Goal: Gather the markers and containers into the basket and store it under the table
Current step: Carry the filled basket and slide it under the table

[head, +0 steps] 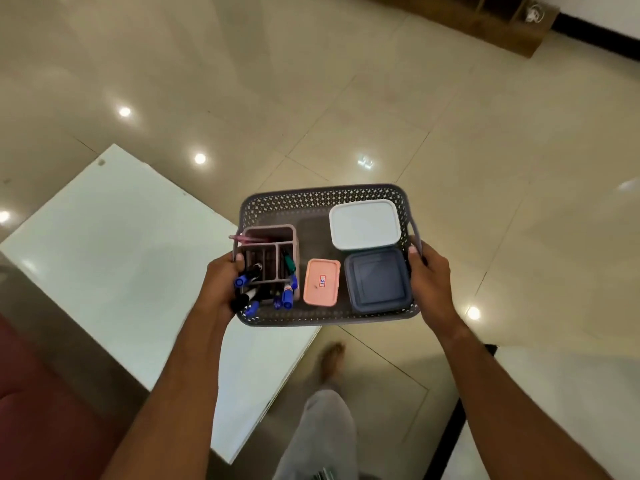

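Note:
I hold a grey perforated basket in the air over the floor, just past the right edge of the glass table. My left hand grips its left handle and my right hand grips its right handle. Inside, at the left, stands a pinkish pen holder with several markers, mostly blue-capped. A small pink lidded container lies in the middle. A white lidded container sits at the back right and a dark blue one in front of it.
Glossy beige tiled floor spreads all around. A red seat is at the lower left. My leg and bare foot are below the basket. A white surface lies at the lower right, and wooden furniture stands far off.

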`<control>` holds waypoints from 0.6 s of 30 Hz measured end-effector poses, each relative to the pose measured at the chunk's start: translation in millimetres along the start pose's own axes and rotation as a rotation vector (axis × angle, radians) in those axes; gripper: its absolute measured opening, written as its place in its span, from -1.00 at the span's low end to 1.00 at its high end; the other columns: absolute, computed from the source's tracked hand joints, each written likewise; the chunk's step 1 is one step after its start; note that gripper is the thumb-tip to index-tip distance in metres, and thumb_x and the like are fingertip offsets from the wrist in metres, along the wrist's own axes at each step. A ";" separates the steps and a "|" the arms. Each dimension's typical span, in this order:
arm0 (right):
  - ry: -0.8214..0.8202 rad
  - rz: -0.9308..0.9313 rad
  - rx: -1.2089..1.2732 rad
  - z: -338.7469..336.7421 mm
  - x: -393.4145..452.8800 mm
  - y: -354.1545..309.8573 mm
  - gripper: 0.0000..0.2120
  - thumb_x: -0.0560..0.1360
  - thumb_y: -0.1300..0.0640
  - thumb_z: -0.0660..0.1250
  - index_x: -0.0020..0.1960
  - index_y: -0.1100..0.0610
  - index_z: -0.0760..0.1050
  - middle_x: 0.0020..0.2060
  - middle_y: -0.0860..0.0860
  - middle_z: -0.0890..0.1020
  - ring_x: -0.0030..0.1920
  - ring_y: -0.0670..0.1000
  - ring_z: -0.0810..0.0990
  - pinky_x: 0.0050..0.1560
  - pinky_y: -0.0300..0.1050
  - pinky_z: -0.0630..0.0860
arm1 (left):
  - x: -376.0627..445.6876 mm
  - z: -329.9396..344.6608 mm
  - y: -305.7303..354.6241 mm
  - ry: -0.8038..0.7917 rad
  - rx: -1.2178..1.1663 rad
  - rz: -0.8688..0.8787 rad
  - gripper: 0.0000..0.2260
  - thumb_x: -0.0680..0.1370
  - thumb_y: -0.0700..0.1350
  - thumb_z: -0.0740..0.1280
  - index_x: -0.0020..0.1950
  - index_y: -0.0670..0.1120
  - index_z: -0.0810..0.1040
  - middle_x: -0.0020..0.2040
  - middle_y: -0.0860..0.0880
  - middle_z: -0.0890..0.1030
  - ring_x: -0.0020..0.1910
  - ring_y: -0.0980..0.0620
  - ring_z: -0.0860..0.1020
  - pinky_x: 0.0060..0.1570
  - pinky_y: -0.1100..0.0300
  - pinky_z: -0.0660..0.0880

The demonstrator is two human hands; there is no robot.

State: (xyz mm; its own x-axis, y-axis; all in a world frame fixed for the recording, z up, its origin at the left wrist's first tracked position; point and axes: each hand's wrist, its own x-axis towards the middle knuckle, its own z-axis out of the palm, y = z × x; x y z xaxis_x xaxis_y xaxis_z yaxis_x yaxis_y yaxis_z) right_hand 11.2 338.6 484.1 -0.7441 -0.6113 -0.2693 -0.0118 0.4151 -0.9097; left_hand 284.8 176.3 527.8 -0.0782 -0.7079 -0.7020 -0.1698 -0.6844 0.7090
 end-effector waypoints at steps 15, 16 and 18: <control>-0.234 -0.078 -0.110 54.1 142.7 -72.2 -0.74 0.71 0.13 0.21 0.26 -0.01 0.63 0.07 -0.04 0.72 0.09 -0.03 0.66 0.21 0.11 0.61 | 67.6 16.6 43.4 0.155 -0.229 -0.016 -0.72 0.70 -0.26 0.14 0.03 -0.18 0.66 -0.04 -0.18 0.69 0.01 -0.19 0.66 0.12 -0.13 0.62; -0.264 -0.091 -0.116 60.3 153.4 -78.7 -0.74 0.71 0.13 0.21 0.22 -0.06 0.64 0.04 -0.04 0.73 0.06 -0.05 0.64 0.18 0.10 0.61 | 71.4 16.8 45.9 0.168 -0.258 -0.017 -0.70 0.69 -0.26 0.15 -0.01 -0.15 0.67 -0.05 -0.17 0.70 0.00 -0.19 0.67 0.12 -0.12 0.63; -0.320 -0.111 -0.117 73.3 172.6 -93.3 -0.73 0.71 0.13 0.21 0.13 -0.17 0.63 -0.02 -0.05 0.71 0.00 -0.08 0.61 0.13 0.05 0.61 | 76.7 16.4 52.0 0.196 -0.298 -0.019 -0.69 0.69 -0.25 0.15 -0.02 -0.12 0.69 -0.04 -0.16 0.73 0.00 -0.18 0.70 0.06 -0.08 0.64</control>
State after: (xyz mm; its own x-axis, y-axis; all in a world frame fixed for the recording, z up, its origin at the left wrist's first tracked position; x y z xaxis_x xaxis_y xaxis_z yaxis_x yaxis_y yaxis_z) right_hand -67.1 145.0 499.3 -0.4877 -0.8291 -0.2734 -0.1707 0.3977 -0.9015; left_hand 253.8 89.3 509.7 0.1175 -0.6946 -0.7097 0.1273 -0.6983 0.7044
